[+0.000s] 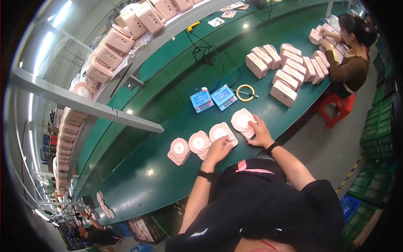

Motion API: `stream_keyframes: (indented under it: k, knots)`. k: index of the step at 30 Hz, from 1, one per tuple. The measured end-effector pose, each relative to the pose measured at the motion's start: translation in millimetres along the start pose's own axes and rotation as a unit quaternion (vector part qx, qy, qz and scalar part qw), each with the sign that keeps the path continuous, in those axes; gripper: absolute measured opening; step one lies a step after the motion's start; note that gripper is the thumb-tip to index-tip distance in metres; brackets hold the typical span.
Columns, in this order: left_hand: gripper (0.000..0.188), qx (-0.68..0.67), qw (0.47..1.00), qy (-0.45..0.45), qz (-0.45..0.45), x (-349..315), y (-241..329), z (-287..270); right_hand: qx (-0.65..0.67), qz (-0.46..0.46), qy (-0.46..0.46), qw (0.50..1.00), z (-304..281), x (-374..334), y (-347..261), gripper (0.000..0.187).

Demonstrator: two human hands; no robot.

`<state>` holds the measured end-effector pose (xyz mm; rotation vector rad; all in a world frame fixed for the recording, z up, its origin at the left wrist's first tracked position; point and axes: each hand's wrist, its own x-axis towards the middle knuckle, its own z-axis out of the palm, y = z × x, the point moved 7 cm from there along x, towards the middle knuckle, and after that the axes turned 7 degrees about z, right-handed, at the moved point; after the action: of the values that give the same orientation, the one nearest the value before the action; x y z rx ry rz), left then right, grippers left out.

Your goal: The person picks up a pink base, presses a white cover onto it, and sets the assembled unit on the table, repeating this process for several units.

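Your row of pink units (179, 148) runs along the bench's (130, 185) near edge, probably to keep each within easy reach. Your right hand (261, 133) grips the rightmost unit (242, 120) by its side, seemingly to steady it. Your left hand (219, 150) bends over the next unit (218, 131), fingertips bunched at its near corner; I can't tell whether they pinch anything.

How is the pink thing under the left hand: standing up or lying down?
Lying down: the pink thing shows its round disc facing upward.

Left hand (218, 150) hides part of pink device (218, 131); shelf boxes (164, 8) cut off above.
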<state>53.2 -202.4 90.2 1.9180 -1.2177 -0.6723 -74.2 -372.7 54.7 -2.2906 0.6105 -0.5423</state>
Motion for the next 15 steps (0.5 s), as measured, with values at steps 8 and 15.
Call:
stream_keyframes:
  k: [8,15]
  knots:
    - [0.025,0.013,0.963,0.205,-0.173,-115.9,-64.0,-66.6,0.097,0.063,0.129,0.985,-50.5,-26.6,56.5,0.06]
    - [0.023,-0.042,0.938,0.267,-0.215,-158.4,-84.5,-31.6,0.223,0.161,0.236,0.932,-79.5,-23.3,137.5,0.051]
